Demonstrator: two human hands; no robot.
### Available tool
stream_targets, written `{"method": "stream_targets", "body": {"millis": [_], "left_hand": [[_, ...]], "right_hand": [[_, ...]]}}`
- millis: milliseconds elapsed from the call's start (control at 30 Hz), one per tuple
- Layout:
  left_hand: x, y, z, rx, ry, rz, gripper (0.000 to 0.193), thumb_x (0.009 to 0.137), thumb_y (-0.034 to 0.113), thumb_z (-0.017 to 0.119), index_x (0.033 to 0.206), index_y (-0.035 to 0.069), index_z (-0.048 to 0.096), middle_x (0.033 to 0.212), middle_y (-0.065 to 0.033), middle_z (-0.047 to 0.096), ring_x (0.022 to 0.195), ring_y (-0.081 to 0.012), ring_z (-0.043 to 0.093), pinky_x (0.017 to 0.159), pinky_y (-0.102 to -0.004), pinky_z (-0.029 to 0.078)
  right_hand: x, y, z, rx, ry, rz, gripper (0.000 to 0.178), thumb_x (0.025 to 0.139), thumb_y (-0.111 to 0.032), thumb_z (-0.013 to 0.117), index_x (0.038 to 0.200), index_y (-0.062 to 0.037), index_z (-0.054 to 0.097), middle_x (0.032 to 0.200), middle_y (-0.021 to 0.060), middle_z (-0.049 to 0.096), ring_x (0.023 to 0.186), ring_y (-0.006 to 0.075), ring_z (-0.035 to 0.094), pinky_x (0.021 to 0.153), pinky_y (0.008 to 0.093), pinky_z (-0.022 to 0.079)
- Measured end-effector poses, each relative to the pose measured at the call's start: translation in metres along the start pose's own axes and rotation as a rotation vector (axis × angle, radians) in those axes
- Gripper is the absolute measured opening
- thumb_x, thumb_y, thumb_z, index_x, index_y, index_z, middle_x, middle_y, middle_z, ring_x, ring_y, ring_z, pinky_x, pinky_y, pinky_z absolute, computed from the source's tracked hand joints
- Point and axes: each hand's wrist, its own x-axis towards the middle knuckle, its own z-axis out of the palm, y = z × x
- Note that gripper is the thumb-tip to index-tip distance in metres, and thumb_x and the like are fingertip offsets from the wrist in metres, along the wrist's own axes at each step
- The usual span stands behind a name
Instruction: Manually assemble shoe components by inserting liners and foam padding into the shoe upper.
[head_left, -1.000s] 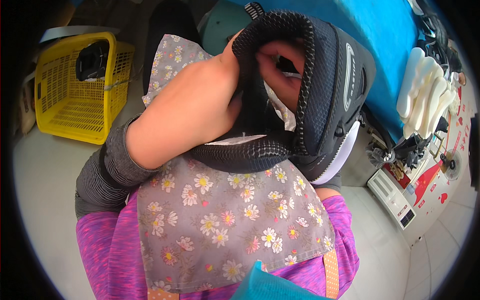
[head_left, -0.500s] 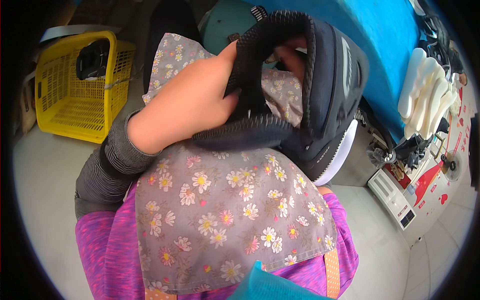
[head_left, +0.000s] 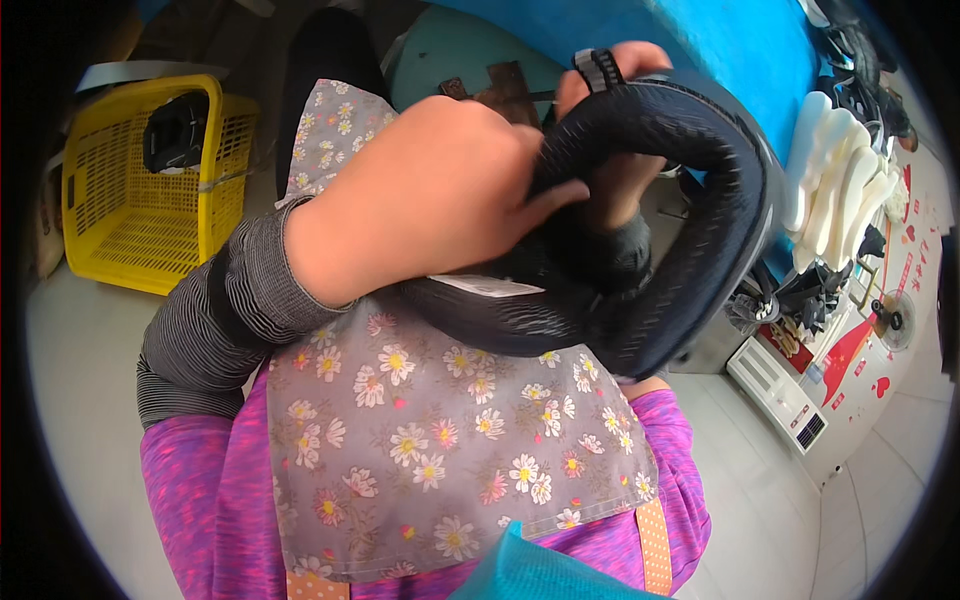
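A black shoe upper with a padded, shiny collar and a striped pull tab is held over my lap, its opening turned toward me. My left hand grips the collar's left side, fingers curled over it and thumb pointing right. Behind the collar, my right hand reaches up, its fingers showing above the rim beside the pull tab; the collar hides part of it. Inside the opening lies a white label. A grey floral apron covers my lap below.
On the left stands a yellow plastic basket with a black item in it. A blue-covered surface and a green surface with rusty metal lie ahead. Several white foot-shaped forms and a fan are at right.
The shoe upper has turned, so its opening and collar now face me and its white bottom edge is out of sight. My left hand has shifted right; right-hand fingers now show above the rim.
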Motion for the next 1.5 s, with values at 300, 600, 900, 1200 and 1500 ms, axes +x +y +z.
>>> {"method": "stream_targets", "body": {"millis": [300,600,900,1200,1500], "left_hand": [[-0.011,-0.003,-0.012,-0.036,-0.017,0.036,0.025,0.075,0.023,0.076,0.078,0.003,0.062,0.061,-0.0129,0.057,0.054,-0.0324,0.056,0.049,-0.0363,0.044],[-0.009,-0.007,0.008,-0.071,0.111,0.398,0.033,0.077,0.031,0.072,0.062,0.005,0.059,0.05,-0.0076,0.05,0.046,-0.027,0.054,0.045,-0.0354,0.044],[-0.028,-0.021,0.008,-0.324,0.133,0.005,0.02,0.074,0.021,0.072,0.073,0.003,0.062,0.06,-0.0132,0.058,0.054,-0.0321,0.058,0.049,-0.037,0.044],[-0.017,-0.004,-0.007,0.015,-0.003,0.269,0.026,0.076,0.026,0.067,0.065,0.004,0.058,0.058,-0.0124,0.055,0.058,-0.0336,0.058,0.051,-0.0395,0.047],[-0.024,-0.006,-0.003,-0.144,-0.02,-0.162,0.042,0.08,0.036,0.065,0.062,-0.001,0.058,0.057,-0.0187,0.054,0.056,-0.037,0.054,0.051,-0.0424,0.044]], "right_hand": [[0.002,-0.008,0.03,0.571,-0.072,0.249,0.03,0.089,-0.032,0.059,0.099,-0.0068,0.046,0.071,0.0041,0.048,0.056,0.0132,0.044,0.053,0.0223,0.038],[0.03,0.016,0.015,0.657,-0.663,0.521,0.036,0.082,-0.03,0.068,0.1,-0.0072,0.046,0.075,0.0122,0.054,0.064,0.0219,0.054,0.059,0.0296,0.048],[-0.024,-0.014,0.036,-0.147,-0.156,0.228,0.141,0.048,-0.015,0.093,0.148,-0.0092,-0.007,0.134,0.0133,0.045,0.113,0.0224,0.054,0.098,0.0357,0.043],[-0.005,-0.057,0.056,-0.117,-0.059,0.501,0.044,0.075,-0.017,0.076,0.111,-0.0037,0.053,0.086,0.0046,0.06,0.079,0.0135,0.061,0.069,0.0251,0.05],[-0.012,-0.019,0.039,0.064,-0.065,0.462,0.027,0.083,-0.022,0.067,0.098,-0.0037,0.055,0.079,0.0042,0.06,0.072,0.0126,0.061,0.063,0.0238,0.049]]}}
